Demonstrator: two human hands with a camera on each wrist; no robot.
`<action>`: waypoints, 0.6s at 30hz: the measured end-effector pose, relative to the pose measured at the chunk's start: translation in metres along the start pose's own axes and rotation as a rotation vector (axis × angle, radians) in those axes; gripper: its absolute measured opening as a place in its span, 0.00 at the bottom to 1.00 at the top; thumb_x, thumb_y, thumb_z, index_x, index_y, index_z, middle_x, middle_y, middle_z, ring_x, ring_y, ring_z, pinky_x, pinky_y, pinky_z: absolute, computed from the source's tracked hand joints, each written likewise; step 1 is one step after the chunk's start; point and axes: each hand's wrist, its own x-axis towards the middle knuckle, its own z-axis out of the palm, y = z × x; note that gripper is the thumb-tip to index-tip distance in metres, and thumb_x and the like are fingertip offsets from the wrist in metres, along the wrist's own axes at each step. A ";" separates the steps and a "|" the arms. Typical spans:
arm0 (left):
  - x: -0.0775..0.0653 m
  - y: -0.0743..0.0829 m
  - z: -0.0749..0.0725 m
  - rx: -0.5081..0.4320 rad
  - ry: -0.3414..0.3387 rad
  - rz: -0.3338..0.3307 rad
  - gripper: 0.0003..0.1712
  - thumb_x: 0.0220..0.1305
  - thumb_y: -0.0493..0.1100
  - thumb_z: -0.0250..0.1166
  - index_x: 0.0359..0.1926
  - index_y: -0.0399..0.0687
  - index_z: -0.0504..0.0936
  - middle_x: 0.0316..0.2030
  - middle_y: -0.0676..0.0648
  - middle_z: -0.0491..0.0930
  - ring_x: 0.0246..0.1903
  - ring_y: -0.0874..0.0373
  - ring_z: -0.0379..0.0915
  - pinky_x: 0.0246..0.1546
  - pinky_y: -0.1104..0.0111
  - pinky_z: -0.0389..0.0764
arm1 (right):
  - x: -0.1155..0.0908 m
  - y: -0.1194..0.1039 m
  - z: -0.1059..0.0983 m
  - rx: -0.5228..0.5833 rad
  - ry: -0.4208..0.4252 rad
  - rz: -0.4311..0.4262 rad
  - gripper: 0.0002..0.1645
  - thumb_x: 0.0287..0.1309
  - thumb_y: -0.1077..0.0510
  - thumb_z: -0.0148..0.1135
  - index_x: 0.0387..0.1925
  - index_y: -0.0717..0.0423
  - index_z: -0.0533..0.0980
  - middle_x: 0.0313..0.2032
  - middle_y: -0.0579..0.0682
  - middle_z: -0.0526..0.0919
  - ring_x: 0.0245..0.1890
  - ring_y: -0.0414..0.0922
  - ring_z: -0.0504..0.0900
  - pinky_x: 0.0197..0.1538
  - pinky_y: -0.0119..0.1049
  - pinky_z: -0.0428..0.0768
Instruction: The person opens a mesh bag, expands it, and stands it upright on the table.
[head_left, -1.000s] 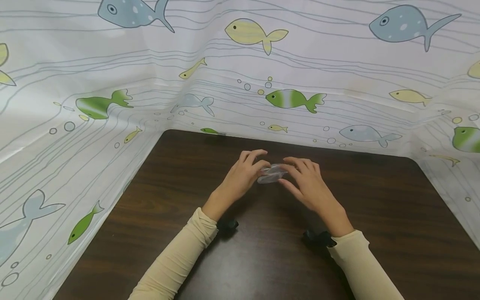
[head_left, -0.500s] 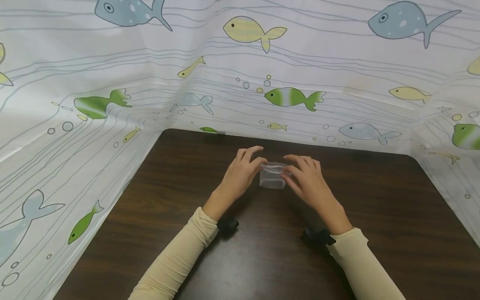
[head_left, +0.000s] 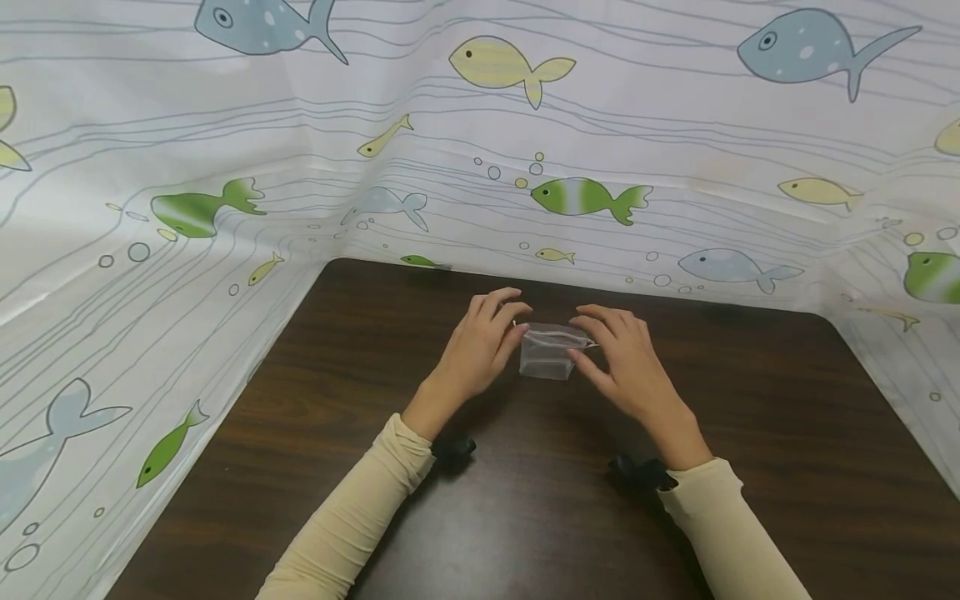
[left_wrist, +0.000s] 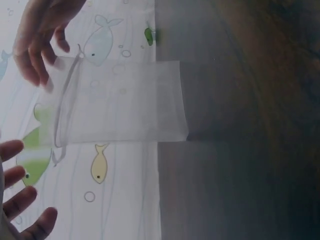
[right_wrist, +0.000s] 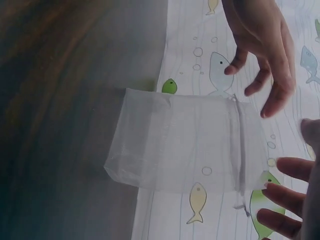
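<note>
A sheer white drawstring bag (head_left: 546, 360), like organza, stands upright on the dark table with its mouth at the top. Its cord runs just below the rim, and short cord ends stick out at both sides. My left hand (head_left: 477, 343) is beside the bag's left upper edge, fingers spread and loosely bent. On the other side my right hand (head_left: 628, 357) has its fingers parted around the upper right corner, fingertips at or very near the fabric. The right wrist view shows the see-through bag (right_wrist: 185, 142) between both hands, neither visibly gripping it.
The brown wood-grain table (head_left: 315, 400) extends around the hands. A white sheet (head_left: 690, 133) printed with fish walls off the back and both sides. Dark wrist devices (head_left: 454, 452) hang under both wrists.
The bag was crumpled between both hands a second ago and now stands upright and spread. Both hands have drawn slightly apart to its sides.
</note>
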 end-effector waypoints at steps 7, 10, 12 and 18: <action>-0.002 -0.004 0.002 -0.078 -0.037 -0.062 0.21 0.79 0.49 0.59 0.66 0.46 0.76 0.69 0.43 0.72 0.65 0.44 0.69 0.59 0.50 0.80 | -0.001 0.005 0.001 0.012 -0.019 0.048 0.27 0.65 0.53 0.70 0.62 0.56 0.77 0.64 0.59 0.78 0.63 0.61 0.72 0.60 0.62 0.68; -0.003 -0.004 0.008 -0.061 -0.128 -0.058 0.26 0.77 0.49 0.63 0.70 0.49 0.73 0.68 0.45 0.73 0.64 0.45 0.71 0.56 0.52 0.82 | -0.003 0.006 0.008 -0.029 -0.070 0.036 0.25 0.63 0.55 0.73 0.59 0.57 0.79 0.59 0.58 0.81 0.60 0.60 0.75 0.59 0.63 0.69; -0.004 -0.003 0.013 -0.040 -0.178 -0.038 0.28 0.76 0.49 0.64 0.71 0.50 0.72 0.68 0.46 0.73 0.63 0.46 0.72 0.55 0.54 0.83 | -0.005 0.007 0.013 -0.059 -0.090 0.014 0.22 0.62 0.57 0.74 0.56 0.59 0.80 0.55 0.58 0.83 0.57 0.60 0.77 0.58 0.63 0.71; -0.003 -0.001 0.015 -0.018 -0.161 -0.014 0.30 0.74 0.49 0.66 0.72 0.49 0.70 0.68 0.45 0.73 0.60 0.46 0.75 0.54 0.55 0.83 | -0.005 0.007 0.014 -0.054 -0.031 -0.019 0.23 0.58 0.59 0.77 0.54 0.58 0.81 0.56 0.58 0.82 0.56 0.60 0.77 0.55 0.61 0.73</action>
